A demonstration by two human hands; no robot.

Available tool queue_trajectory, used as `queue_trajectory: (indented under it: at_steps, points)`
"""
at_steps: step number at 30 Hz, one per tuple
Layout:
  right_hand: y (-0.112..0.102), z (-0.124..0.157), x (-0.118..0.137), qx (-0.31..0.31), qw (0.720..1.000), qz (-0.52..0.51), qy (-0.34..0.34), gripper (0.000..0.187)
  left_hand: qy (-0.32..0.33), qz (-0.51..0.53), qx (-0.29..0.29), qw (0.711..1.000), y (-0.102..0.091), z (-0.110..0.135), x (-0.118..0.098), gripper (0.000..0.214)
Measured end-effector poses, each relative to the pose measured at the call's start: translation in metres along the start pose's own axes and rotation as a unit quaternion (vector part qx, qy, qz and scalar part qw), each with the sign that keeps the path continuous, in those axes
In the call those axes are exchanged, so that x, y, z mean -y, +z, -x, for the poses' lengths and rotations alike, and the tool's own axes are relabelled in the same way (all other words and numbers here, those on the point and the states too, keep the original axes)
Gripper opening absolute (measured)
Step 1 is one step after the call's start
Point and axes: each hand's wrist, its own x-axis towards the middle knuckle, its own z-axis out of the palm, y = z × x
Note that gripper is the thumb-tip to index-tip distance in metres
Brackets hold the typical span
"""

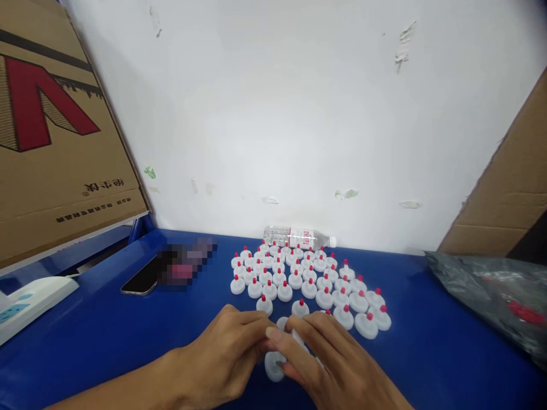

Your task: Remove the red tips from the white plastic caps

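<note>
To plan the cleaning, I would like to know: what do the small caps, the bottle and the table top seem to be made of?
The caps look like moulded plastic: matte white bodies with red tips, all alike. The bottle seems to be thin clear plastic, as it is see-through. The table top is smooth, slightly shiny blue, perhaps plastic or painted sheet; I cannot tell which.
</note>
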Motion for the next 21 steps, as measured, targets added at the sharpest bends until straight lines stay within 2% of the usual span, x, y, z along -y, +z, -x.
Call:
queue_trajectory:
  at_steps: [6, 11, 14, 17, 21]
  points:
    - [-0.003, -0.001, -0.004, 0.017, 0.999, -0.029, 0.009, 0.036, -0.027, -0.009, 0.014, 0.999, 0.007, 0.006, 0.007, 0.036]
    - [-0.002, 0.002, -0.018, -0.007, 0.996, -0.015, 0.085, 0.031, -0.041, -0.04, 0.025, 0.998, 0.009, 0.006, 0.02, 0.022]
    - [-0.003, 0.007, -0.024, -0.016, 0.986, -0.045, 0.161, 0.019, -0.059, -0.058, 0.099, 0.992, 0.008, 0.006, 0.024, 0.032]
    - [-0.006, 0.008, -0.026, -0.021, 0.98, -0.061, 0.188, 0.011, -0.067, -0.068, 0.174, 0.98, 0.007, 0.005, 0.023, 0.041]
    - [-0.01, 0.006, -0.025, -0.008, 0.982, -0.054, 0.182, 0.009, -0.082, -0.063, 0.181, 0.978, 0.007, 0.005, 0.024, 0.03]
